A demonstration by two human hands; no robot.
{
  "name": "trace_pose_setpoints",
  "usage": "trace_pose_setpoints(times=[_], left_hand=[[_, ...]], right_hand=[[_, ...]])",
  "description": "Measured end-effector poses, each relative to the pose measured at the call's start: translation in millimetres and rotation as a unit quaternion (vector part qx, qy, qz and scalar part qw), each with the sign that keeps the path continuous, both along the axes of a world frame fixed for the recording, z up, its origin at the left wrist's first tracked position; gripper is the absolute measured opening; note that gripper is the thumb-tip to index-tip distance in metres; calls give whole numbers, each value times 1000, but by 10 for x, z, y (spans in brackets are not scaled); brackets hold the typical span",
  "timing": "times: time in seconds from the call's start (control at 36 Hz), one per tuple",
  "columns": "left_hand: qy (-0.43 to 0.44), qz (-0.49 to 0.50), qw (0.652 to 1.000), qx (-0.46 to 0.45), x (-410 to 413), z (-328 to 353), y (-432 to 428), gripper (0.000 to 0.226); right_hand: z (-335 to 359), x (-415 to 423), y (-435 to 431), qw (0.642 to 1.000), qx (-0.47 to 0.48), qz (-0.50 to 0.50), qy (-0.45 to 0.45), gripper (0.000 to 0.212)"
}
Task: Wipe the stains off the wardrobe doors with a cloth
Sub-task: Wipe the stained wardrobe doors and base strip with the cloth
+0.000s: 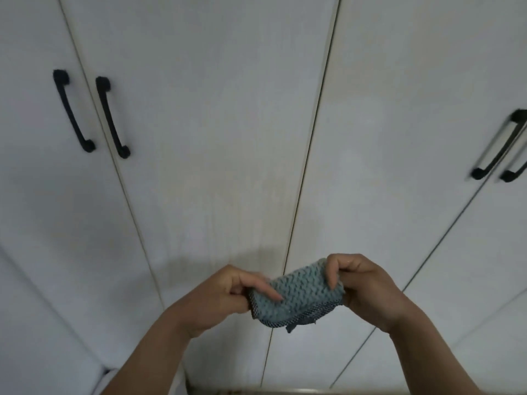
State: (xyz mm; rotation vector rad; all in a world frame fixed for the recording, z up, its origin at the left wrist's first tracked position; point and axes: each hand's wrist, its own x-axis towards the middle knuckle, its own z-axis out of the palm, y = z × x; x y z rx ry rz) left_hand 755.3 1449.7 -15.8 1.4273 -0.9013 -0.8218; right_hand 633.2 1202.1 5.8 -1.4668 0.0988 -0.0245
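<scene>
Head view: pinching cloth point(299, 295) between left hand point(225, 292) and right hand point(368, 286), short of wardrobe doors point(228, 138); seemingly not wiping yet.

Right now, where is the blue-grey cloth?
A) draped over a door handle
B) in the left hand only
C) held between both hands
C: the left hand and right hand each pinch one end of the blue-grey cloth in front of the wardrobe doors.
</scene>
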Motion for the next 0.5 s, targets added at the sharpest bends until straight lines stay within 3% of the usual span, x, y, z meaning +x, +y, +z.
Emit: trace_pose_setpoints(times=[0.06,0.08,0.14,0.19,0.33,0.42,0.5], left_hand=[[20,-7,1000,11,-64,42,54,50],[18,-12,999,23,-77,66,82,41],[-21,-48,997,63,-65,104,111,21],[-65,-77,990,100,-46,108,104,15],[-121,24,987,107,47,78,21,35],[-134,42,984,113,157,86,79,34],[-133,87,984,76,352,54,210,14]], right_hand=[[43,-24,58,999,33,40,-15,14],[55,-31,90,998,26,56,-24,26],[94,-43,180,996,-55,58,-44,43],[119,-40,264,987,-142,50,-52,39],[196,85,533,954,-282,98,-14,20],[228,231,698,950,-302,83,13,51],[168,425,893,977,-210,-42,-10,71]])
